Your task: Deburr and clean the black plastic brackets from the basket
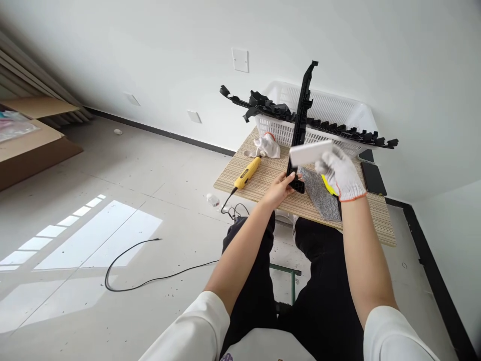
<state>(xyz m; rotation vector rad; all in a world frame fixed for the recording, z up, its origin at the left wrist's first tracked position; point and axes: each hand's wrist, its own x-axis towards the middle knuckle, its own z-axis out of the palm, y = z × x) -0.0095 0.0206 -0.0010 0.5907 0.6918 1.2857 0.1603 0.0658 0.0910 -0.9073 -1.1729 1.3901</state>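
My bare left hand [278, 190] is closed around the lower end of a long black plastic strip [301, 113], which stands nearly upright over the table's near edge. My right hand [341, 173], in a white knitted glove with an orange cuff, grips one end of a white rectangular block [310, 153]. The block reaches leftward across the front of the strip; whether they touch I cannot tell. Beneath the right hand lie a grey cloth [319, 198] and something bright yellow [329, 184], partly covered by the hand.
A white plastic basket [366, 116] on the striped table [381, 228] carries more black plastic strips [338, 128]. Left of the strip lie a yellow corded tool [248, 173] and a crumpled white glove [268, 146]. A black phone [374, 178] rests at right. A black cable [139, 288] trails over the floor.
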